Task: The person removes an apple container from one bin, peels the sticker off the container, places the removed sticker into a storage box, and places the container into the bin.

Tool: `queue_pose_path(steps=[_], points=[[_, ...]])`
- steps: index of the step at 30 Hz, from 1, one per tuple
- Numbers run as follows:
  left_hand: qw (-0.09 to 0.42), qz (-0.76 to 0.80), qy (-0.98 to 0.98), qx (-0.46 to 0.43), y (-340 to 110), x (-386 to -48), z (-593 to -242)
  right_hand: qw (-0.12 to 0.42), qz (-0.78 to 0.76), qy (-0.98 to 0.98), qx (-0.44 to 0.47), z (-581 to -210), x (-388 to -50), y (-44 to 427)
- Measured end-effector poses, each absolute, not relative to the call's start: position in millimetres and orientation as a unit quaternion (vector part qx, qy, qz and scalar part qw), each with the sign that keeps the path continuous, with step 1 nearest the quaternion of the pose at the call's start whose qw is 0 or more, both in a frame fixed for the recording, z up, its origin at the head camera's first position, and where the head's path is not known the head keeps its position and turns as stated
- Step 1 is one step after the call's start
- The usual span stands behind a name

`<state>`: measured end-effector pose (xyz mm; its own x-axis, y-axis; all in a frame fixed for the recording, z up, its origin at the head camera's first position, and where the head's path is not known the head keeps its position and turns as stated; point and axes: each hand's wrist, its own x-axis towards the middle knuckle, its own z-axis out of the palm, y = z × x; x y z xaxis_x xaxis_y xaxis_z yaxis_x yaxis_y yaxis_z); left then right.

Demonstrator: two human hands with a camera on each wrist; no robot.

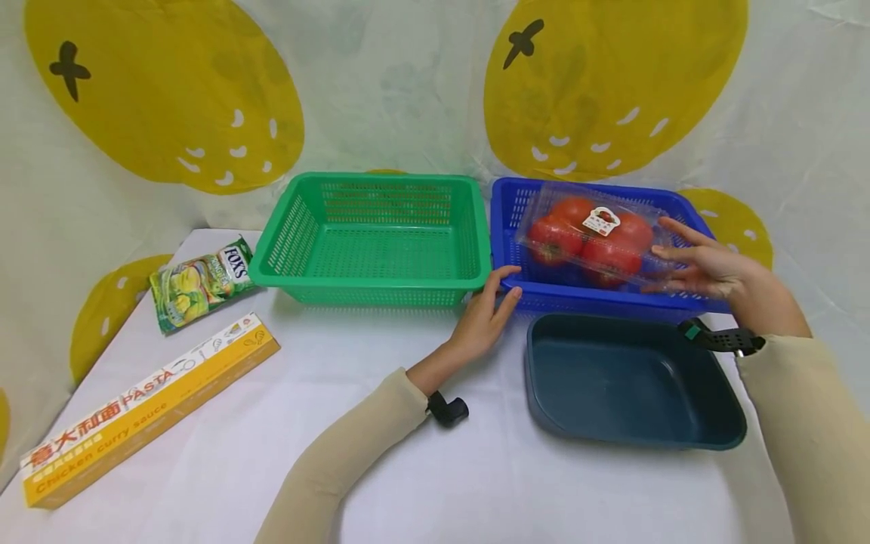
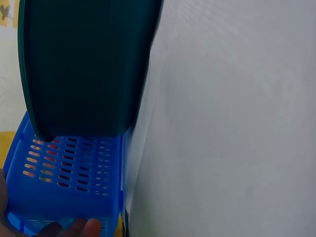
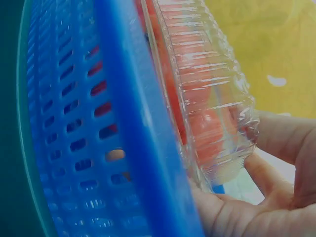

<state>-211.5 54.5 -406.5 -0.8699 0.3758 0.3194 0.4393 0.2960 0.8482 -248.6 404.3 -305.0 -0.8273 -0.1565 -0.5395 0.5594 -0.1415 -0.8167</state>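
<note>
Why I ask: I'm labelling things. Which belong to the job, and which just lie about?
Likely in use:
clear plastic pack of red tomatoes, in right grip
blue rectangular plastic basket, touched by left grip

Likely lying about:
green rectangular plastic basket
dark teal rectangular plastic tub
green FOX'S bag
long yellow-white pasta box

Plain beige sleeves (image 1: 802, 431) meet black wrist straps (image 1: 734, 341), the right one perforated, with a green patch (image 1: 692, 332)
</note>
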Motion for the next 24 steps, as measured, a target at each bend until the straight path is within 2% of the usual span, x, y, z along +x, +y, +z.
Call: queue_pose_path(steps=[8,17,20,24], points=[[0.025,-0.550,-0.800,-0.237,56.3,-210.0,-407.1,0.239,-0.739,0.609,0.162,-293.0,-238.5,398.4],[0.023,-0.558,-0.794,-0.240,52.9,-206.3,-403.1,0.234,-0.755,0.602,0.116,-288.2,-227.0,395.2],[-0.018,-0.553,-0.796,-0.247,45.2,-205.6,-397.3,0.234,-0.758,0.600,0.106,-285.5,-223.2,392.3],[-0.112,-0.574,-0.774,-0.244,28.4,-206.4,-382.0,0.230,-0.758,0.605,0.083,-281.3,-218.4,386.4]])
